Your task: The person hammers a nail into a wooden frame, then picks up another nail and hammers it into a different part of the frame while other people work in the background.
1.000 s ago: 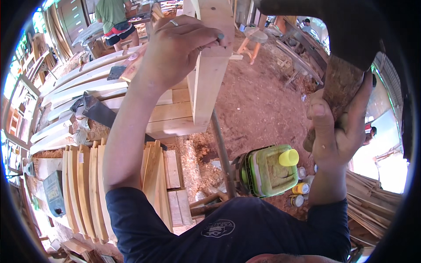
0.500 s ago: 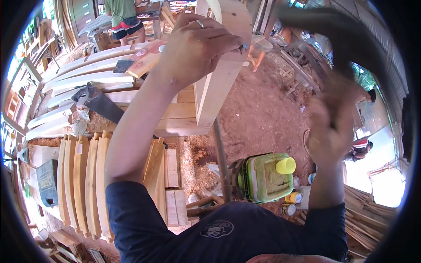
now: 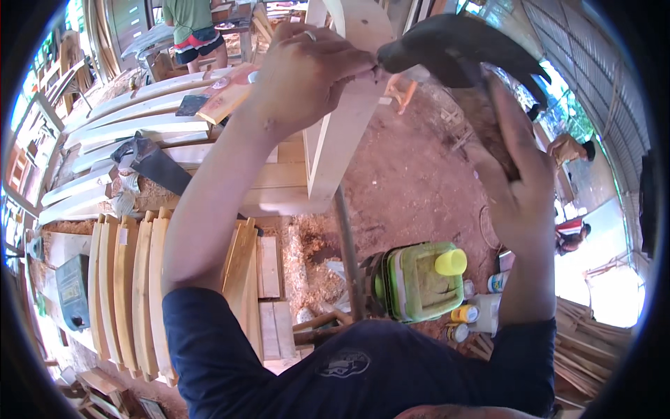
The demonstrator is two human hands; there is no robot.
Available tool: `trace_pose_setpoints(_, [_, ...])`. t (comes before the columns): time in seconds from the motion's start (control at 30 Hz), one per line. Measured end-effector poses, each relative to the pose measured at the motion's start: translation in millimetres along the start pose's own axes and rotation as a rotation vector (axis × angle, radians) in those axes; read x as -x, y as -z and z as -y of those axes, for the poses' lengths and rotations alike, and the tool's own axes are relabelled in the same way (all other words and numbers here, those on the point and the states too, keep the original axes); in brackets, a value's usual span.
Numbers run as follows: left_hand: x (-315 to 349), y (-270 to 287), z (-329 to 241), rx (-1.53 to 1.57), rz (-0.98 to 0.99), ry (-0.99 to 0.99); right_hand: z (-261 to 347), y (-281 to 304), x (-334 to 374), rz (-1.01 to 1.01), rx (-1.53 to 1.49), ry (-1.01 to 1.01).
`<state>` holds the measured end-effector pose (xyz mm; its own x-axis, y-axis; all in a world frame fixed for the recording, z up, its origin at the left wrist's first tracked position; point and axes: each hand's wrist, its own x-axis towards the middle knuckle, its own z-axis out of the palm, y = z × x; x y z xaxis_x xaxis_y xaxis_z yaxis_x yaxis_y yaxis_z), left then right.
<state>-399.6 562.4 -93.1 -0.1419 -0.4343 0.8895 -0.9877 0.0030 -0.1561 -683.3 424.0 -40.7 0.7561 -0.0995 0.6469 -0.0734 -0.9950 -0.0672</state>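
Note:
My left hand (image 3: 307,77), with a ring on one finger, pinches a small nail (image 3: 377,70) against the edge of a pale wooden board (image 3: 347,133). Most of the nail is hidden by the fingertips. My right hand (image 3: 523,185) is wrapped round the wooden handle of a claw hammer (image 3: 457,52). The dark hammer head lies level with my left fingertips, its striking face at the nail. Whether face and nail touch, I cannot tell. The claw curves away to the right.
Curved wooden slats (image 3: 132,293) stand in a row at left, beside a dark plastic case (image 3: 72,292). A handsaw (image 3: 157,164) lies on stacked timber. Below the board is a green container (image 3: 426,279) with a yellow cup (image 3: 451,262). One person (image 3: 192,28) stands at back left; others are at right.
The hammer has swung left and down from its raised, blurred position to the nail. My left hand keeps its pinch with little movement.

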Motion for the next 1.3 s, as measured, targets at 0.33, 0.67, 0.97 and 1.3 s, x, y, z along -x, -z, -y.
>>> trace_pose_setpoints(0.33, [-10, -7, -8, 0.067, -0.017, 0.013, -2, 22, -9, 0.041, -0.737, 0.103])
trace_pose_setpoints(0.67, [-8, -2, -12, 0.089, -0.008, 0.023, 11, 8, -8, 0.097, -0.127, -0.016])
trace_pose_setpoints(0.97, [-1, 15, -24, -0.119, 0.072, -0.067, -10, 14, 59, 0.034, -0.381, -0.294])
trace_pose_setpoints(1.3, [-43, -3, -40, 0.349, 0.025, 0.290, -38, 13, 103, -0.130, -0.494, -0.518])
